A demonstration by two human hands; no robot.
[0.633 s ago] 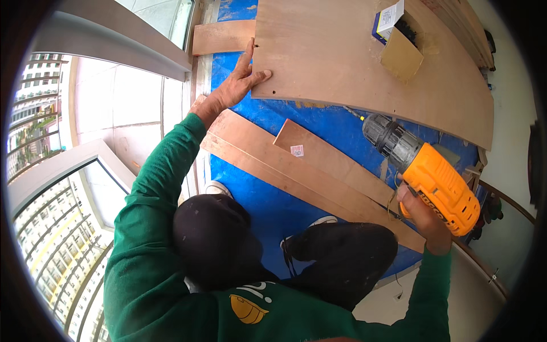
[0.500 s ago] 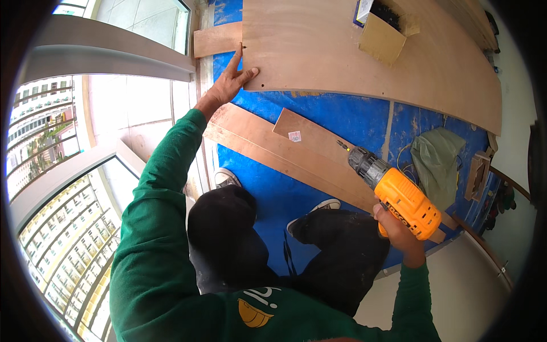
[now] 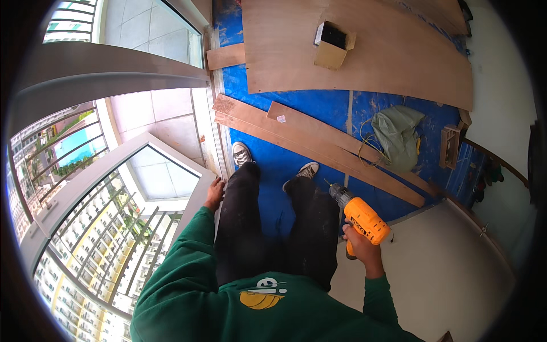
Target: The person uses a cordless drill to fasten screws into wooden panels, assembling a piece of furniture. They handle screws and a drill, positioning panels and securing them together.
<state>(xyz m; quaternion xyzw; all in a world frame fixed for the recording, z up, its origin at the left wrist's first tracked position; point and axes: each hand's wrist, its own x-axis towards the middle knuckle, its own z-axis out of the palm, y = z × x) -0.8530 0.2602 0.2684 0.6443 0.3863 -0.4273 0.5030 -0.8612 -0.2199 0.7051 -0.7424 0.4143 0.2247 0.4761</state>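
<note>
Drill (image 3: 360, 216) handle hidden inside right hand (image 3: 358, 244); left hand (image 3: 215, 192) half-seen.

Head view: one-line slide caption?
Standing on blue floor sheet, right hand holds yellow drill; left hand rests on window frame.

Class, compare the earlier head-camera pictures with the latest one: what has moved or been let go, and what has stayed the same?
The left hand has come off the large plywood sheet and now rests on the window frame beside the leg. The person has risen from a crouch to standing on the blue floor covering. The right hand still grips the yellow drill. The planks and the small cardboard box lie as before.
</note>
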